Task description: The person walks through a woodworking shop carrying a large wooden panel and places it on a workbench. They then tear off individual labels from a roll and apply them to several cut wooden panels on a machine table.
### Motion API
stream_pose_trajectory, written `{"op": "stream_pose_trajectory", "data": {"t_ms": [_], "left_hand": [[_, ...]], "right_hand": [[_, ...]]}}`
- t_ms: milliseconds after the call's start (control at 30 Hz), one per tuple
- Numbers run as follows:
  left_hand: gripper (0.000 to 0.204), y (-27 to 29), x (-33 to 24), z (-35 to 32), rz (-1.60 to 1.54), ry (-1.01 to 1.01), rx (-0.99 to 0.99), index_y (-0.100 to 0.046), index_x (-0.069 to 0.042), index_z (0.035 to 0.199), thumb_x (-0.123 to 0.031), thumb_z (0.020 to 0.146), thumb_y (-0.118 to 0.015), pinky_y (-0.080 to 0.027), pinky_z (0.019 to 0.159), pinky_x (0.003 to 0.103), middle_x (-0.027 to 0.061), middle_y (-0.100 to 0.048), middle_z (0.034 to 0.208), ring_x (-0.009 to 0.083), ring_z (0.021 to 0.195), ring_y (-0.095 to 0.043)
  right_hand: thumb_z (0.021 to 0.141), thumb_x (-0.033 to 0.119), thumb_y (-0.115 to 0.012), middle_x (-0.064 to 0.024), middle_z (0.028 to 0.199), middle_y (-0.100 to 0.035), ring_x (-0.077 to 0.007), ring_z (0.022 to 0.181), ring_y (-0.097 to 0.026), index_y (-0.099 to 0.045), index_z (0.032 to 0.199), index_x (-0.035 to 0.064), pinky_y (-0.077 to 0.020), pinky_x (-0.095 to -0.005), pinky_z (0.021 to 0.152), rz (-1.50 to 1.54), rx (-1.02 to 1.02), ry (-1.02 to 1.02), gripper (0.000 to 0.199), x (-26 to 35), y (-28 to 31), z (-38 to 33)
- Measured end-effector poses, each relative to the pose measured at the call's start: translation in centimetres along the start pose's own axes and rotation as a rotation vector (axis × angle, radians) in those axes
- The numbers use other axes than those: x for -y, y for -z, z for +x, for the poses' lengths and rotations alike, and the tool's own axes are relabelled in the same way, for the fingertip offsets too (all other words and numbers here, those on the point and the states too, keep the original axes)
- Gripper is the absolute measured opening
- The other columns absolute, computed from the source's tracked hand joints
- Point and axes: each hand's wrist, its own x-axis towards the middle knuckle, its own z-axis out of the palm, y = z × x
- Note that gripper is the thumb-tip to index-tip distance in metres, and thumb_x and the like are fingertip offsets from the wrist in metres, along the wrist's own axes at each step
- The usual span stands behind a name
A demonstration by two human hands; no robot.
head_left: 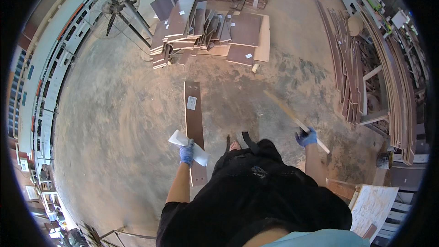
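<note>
My left hand, in a blue glove, is closed on a white folded or rolled sheet. The sheet lies across a long brown board with a white label near its far end. The hand is at the board's left edge; whether it also grips the board, I cannot tell. My right hand, gloved in blue with a dark palm, is closed around a thin pale wooden strip. The strip slants from far left to near right, and its near end sticks out past the hand.
Ahead, brown panels are piled on a low wheeled platform. A large fan stands at the far left beside a long machine. Long strips lean on a rack at right. A can sits near it.
</note>
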Motion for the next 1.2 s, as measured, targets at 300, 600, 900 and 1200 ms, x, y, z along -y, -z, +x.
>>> {"op": "stream_pose_trajectory", "data": {"t_ms": [300,600,900,1200], "left_hand": [[0.033,-7.6,-11.9,16.1,-0.075,-0.085,0.051,-0.061,-0.003,0.092,-0.032,0.079,-0.067,-0.047,0.066,0.033,0.0073,-0.061,0.080,0.0174,0.070,-0.055],[0.021,-15.2,-24.1,24.5,-0.184,0.026,0.023,-0.058,-0.007,0.090,-0.025,0.083,-0.065,-0.045,0.062,0.029,0.0019,-0.057,0.080,0.0111,0.067,-0.050],[0.019,-20.1,-32.5,39.0,-0.149,-0.065,0.232,-0.059,-0.007,0.093,-0.022,0.083,-0.066,-0.045,0.066,0.027,0.0009,-0.058,0.081,0.0102,0.072,-0.051],[0.041,-33.6,-38.4,57.9,0.179,-0.255,0.275,-0.062,0.001,0.093,-0.038,0.081,-0.062,-0.047,0.065,0.033,0.0084,-0.063,0.082,0.0186,0.073,-0.057]], "right_hand": [[0.075,0.038,-0.059,0.0031,0.077,-0.061,-0.0153,0.074,-0.057,-0.059,0.081,0.0218,-0.0433,-0.0448,0.077,-0.176,-0.005,-0.076,0.017,-1.4,-31.3,16.2],[0.078,0.047,-0.060,0.0029,0.079,-0.059,-0.0190,0.071,-0.056,-0.056,0.091,0.0216,-0.0455,-0.0459,0.069,-0.253,0.333,0.080,0.029,-0.2,-56.8,29.0],[0.087,0.042,-0.047,-0.0027,0.080,-0.059,-0.0213,0.070,-0.055,-0.057,0.087,0.0162,-0.0443,-0.0353,0.061,-0.715,0.311,-0.480,0.028,-10.5,-46.1,34.5],[0.083,0.037,-0.055,-0.0030,0.107,-0.058,-0.0239,0.094,-0.055,-0.045,0.119,0.0241,-0.0440,-0.0462,0.072,-0.653,-0.156,-0.007,0.039,-5.1,-36.4,21.4]]}}
